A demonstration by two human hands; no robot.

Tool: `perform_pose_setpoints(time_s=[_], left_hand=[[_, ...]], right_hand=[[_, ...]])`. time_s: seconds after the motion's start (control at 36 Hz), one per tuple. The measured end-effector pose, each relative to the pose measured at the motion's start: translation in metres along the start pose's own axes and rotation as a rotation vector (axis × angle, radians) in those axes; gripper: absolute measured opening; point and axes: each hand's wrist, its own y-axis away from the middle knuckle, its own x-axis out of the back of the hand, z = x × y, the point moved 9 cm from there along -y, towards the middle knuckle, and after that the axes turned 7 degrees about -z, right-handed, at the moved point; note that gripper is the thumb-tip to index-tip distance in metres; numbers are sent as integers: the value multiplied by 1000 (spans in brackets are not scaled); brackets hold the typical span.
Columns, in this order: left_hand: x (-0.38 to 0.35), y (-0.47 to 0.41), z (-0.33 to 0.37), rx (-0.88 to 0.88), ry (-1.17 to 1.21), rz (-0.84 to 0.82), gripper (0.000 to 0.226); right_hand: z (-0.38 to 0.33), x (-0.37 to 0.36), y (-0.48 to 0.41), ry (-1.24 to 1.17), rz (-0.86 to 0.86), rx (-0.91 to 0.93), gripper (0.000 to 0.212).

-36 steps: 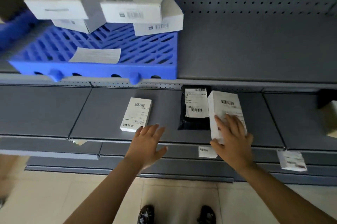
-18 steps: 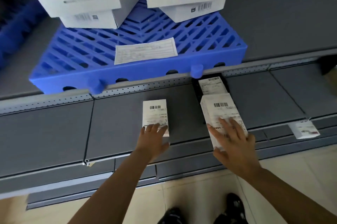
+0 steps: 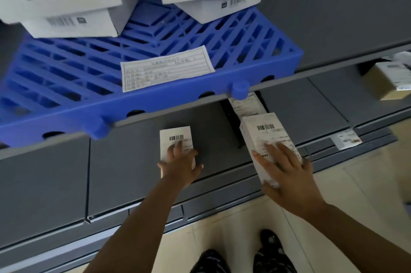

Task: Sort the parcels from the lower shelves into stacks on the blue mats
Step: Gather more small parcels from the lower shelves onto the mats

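On the lower shelf (image 3: 124, 161), near its front edge, the left hand (image 3: 179, 167) grips a small white parcel (image 3: 175, 134) across its width; the right hand (image 3: 287, 172) clasps a longer white box (image 3: 260, 132). Both look like light, stiff cardboard, best held by the long sides.

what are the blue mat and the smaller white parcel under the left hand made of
Blue mat: likely moulded plastic, matte; open lattice ribs and rounded pegs along its front. Smaller white parcel: probably cardboard, smooth finish; crisp box edges, printed barcode label.
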Motion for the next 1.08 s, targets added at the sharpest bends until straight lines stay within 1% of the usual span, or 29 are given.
perform_pose_setpoints(time_s=[0.19,0.31,0.36,0.47,0.53,0.67,0.75,0.86,0.94,1.08], left_hand=[[19,37,10,13,-27,42,48],[26,67,16,13,-38,111,49],[27,86,21,21,-40,138,55],[27,130,31,60,-23,188,83],[23,150,34,95,-13,196,87],[23,205,46,179,76,303,76],[27,238,54,255,160,369,72],[40,285,75,283,145,568,57],[47,308,87,317,169,609,56],[76,344,117,326,184,790,49]], right_hand=[[3,20,4,-17,21,76,68],[3,33,8,-45,56,147,67],[4,38,11,-55,56,190,68],[11,41,23,-119,34,263,74],[13,44,32,-148,24,304,74],[14,55,46,-167,-14,439,74],[10,70,54,-205,8,519,70],[3,96,71,-216,52,673,66],[2,112,85,-205,78,787,66],[11,143,107,-214,132,913,67]])
